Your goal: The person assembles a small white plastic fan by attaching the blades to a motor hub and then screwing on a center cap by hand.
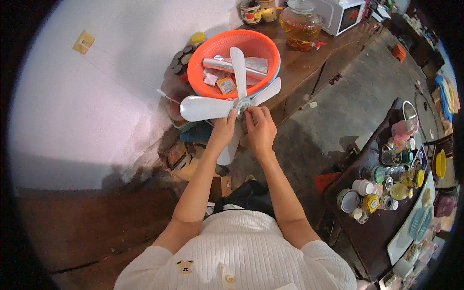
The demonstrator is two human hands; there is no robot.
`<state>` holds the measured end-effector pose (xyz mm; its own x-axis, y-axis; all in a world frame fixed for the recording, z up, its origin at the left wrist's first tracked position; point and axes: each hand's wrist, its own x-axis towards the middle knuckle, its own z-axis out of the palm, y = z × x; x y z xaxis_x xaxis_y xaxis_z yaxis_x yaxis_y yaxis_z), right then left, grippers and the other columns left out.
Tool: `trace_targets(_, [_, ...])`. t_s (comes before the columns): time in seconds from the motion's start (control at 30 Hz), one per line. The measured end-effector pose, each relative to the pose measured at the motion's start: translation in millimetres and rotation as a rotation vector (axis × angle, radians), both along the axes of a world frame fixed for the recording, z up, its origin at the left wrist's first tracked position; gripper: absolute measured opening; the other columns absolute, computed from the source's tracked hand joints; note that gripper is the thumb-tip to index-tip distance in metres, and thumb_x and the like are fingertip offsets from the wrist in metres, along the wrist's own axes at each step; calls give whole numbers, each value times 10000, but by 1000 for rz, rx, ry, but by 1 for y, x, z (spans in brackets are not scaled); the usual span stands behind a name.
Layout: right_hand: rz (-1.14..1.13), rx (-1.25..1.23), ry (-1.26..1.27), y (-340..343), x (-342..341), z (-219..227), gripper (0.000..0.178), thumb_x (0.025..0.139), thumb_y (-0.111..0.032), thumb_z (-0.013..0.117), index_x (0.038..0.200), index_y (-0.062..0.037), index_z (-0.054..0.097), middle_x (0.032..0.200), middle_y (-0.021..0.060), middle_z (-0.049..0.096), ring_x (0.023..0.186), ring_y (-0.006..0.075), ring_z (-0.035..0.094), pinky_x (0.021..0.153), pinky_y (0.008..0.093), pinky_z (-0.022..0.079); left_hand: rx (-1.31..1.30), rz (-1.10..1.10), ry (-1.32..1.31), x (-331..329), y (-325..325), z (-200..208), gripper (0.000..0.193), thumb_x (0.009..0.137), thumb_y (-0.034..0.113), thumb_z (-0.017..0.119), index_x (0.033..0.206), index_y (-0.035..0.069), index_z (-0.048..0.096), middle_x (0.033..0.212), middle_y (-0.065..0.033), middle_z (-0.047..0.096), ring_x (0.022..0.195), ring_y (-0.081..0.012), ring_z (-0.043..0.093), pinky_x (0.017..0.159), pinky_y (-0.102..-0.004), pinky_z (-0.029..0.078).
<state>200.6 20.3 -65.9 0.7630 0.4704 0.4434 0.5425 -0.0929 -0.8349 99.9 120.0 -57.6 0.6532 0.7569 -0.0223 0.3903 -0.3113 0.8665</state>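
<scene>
A small white fan [205, 108] with several rounded blades is held up in front of me, its hub facing me. My left hand [224, 130] is closed on it at the left of the hub, by the root of a blade. At the hub's right side, my right hand [261, 129] has its fingertips pinched on the centre. Whether a small part sits between those fingertips is hidden. One blade reaches up in front of an orange plastic basket [195, 72], which holds a foil-like roll [217, 64], small packets and a yellow-labelled pack [226, 86].
Behind the basket, a glass jar of amber liquid [299, 29] and a white microwave [333, 17] stand on a wooden cabinet [302, 67]. A dark table [357, 232] at the right carries many jars [348, 200]. The white wall [82, 111] is close on my left.
</scene>
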Motion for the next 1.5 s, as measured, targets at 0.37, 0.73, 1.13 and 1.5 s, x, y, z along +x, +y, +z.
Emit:
trace_targets(0.37, [-129,-70,209,2,7,-10,125,940,-172,677,1036,-93,684,979,112,658,876,322,669,769,417,517,95,-10,-79,6,-15,13,529,1094,367,401,1358,-83,488,1354,-348,527,1289,-508,469,1074,-481,378])
trace_targets(0.73, [-175,-79,16,-9,-30,-11,93,905,-159,708,992,-132,693,976,81,665,845,336,679,707,421,537,117,-74,-78,6,-7,6,493,1096,353,392,1208,-95,563,1183,-355,603,1150,-526,539,958,-515,431])
trace_targets(1.13, [-117,-168,145,4,23,-5,152,924,-197,690,1016,-77,706,992,119,694,892,341,683,773,418,524,269,-36,-111,5,-10,-3,512,1091,318,425,1398,-90,456,1397,-343,500,1337,-488,441,1114,-468,357])
trace_targets(1.5, [-46,-123,-164,10,-4,25,115,872,-141,721,987,-128,720,894,78,636,785,297,668,649,403,546,61,-29,-13,2,-4,7,444,1091,272,429,1380,-60,496,1340,-314,556,1255,-463,521,1067,-461,395])
